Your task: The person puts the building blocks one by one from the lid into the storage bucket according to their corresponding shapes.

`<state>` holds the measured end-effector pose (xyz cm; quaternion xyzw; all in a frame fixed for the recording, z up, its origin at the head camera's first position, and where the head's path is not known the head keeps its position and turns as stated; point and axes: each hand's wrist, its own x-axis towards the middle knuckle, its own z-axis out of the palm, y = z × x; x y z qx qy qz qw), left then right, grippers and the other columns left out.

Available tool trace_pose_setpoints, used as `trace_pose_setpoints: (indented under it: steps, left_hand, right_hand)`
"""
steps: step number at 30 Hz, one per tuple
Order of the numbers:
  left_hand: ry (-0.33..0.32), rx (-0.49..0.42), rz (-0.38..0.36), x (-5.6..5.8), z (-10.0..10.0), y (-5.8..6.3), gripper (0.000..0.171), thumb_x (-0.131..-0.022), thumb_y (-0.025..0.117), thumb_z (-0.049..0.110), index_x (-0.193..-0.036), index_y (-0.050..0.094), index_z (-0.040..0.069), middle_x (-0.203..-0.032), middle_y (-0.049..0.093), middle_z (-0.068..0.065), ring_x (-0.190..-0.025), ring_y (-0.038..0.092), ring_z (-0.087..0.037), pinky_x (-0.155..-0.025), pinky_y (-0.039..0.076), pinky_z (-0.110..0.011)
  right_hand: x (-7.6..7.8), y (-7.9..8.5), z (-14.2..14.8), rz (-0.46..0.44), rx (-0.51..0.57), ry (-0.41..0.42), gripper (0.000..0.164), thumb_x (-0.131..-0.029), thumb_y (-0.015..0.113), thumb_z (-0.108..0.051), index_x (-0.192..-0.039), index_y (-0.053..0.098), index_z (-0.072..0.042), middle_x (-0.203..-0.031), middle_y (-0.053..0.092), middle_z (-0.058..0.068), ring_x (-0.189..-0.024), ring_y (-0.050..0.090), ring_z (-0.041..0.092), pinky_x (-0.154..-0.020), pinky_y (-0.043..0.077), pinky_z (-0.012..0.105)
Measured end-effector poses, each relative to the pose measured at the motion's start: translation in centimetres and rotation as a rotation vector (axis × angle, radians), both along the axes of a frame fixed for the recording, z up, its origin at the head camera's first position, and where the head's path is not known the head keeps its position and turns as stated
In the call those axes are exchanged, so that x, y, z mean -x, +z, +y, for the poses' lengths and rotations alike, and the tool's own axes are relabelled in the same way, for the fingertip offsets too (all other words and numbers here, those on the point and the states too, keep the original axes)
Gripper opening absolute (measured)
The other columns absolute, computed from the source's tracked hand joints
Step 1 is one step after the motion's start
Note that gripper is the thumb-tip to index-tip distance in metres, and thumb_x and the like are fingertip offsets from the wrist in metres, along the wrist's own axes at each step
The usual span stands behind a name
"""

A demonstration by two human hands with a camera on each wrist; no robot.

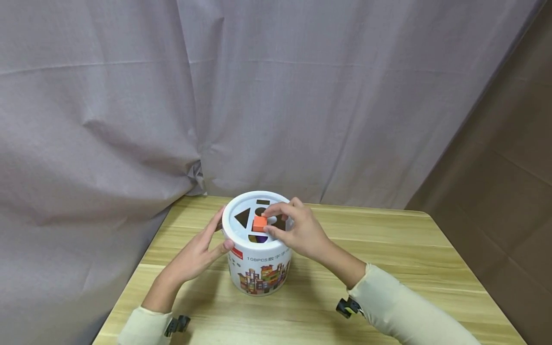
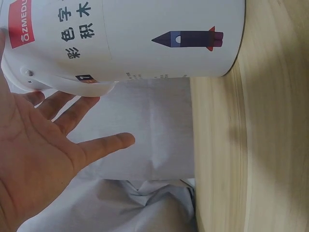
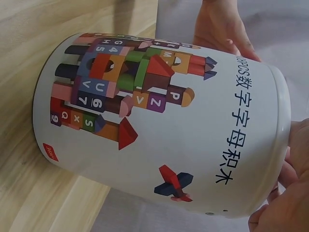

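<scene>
A white cylindrical bucket [image 1: 240, 274] printed with pictures of building blocks stands upright on the table. Its recessed lid [image 1: 230, 218] has cut-out shapes, among them a triangle. Between thumb and index finger, my right hand [image 1: 305, 231] pinches a small orange block [image 1: 260, 224] at the lid's middle; whether part of the block sits in a hole is hidden. My left hand [image 1: 196, 252] rests against the bucket's left side near the rim, thumb in front. In the left wrist view its fingers [image 2: 75, 116] extend fairly straight beside the white handle [image 2: 91, 88].
The wooden table [image 1: 371, 244] carries the bucket near its back edge. Behind it hangs a grey curtain [image 1: 276, 105], bunched at the back left corner. A brown cloth [image 1: 500, 182] hangs along the right. Purple and yellow show through the lid's front hole [image 1: 258, 238].
</scene>
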<state>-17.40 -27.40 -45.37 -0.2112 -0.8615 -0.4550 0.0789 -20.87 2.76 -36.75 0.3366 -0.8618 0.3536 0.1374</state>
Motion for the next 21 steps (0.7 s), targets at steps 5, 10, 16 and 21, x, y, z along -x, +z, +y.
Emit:
trace_pose_setpoints:
  steps: [5, 10, 16, 21]
  left_hand:
    - [0.0, -0.001, 0.001, -0.12, -0.04, -0.04, 0.092, -0.11, 0.069, 0.044, -0.177, 0.005, 0.048, -0.178, 0.042, -0.007, -0.162, 0.044, -0.041, -0.127, 0.032, -0.078]
    - [-0.006, -0.008, 0.002, -0.1, 0.01, -0.09, 0.092, -0.11, 0.068, 0.043, -0.177, 0.005, 0.047, -0.178, 0.041, -0.007, -0.161, 0.044, -0.041, -0.127, 0.032, -0.078]
    - [-0.004, -0.003, 0.005, 0.01, 0.17, -0.12, 0.091, -0.111, 0.067, 0.043, -0.177, 0.005, 0.049, -0.175, 0.046, -0.008, -0.159, 0.048, -0.04, -0.125, 0.035, -0.079]
    - [-0.008, -0.011, 0.0, 0.02, 0.22, -0.13, 0.091, -0.111, 0.068, 0.043, -0.177, 0.006, 0.048, -0.176, 0.044, -0.007, -0.16, 0.046, -0.039, -0.126, 0.033, -0.078]
  right_hand:
    - [-0.06, 0.31, -0.21, 0.0, -0.023, 0.008, 0.032, -0.09, 0.095, -0.019, -0.118, 0.082, -0.019, -0.109, 0.08, -0.002, -0.097, 0.058, 0.017, -0.08, 0.052, 0.034]
    - [-0.17, 0.69, -0.23, -0.017, -0.046, 0.009, 0.032, -0.09, 0.094, -0.018, -0.119, 0.082, -0.021, -0.108, 0.077, -0.002, -0.098, 0.057, 0.019, -0.081, 0.049, 0.033]
    - [-0.1, 0.83, -0.17, -0.032, -0.058, 0.007, 0.03, -0.091, 0.094, -0.019, -0.119, 0.082, -0.022, -0.107, 0.075, -0.002, -0.098, 0.057, 0.019, -0.08, 0.048, 0.031]
    - [-0.02, 0.67, -0.09, -0.034, -0.064, 0.008, 0.029, -0.092, 0.093, -0.02, -0.119, 0.082, -0.022, -0.107, 0.076, -0.002, -0.098, 0.055, 0.017, -0.08, 0.048, 0.03]
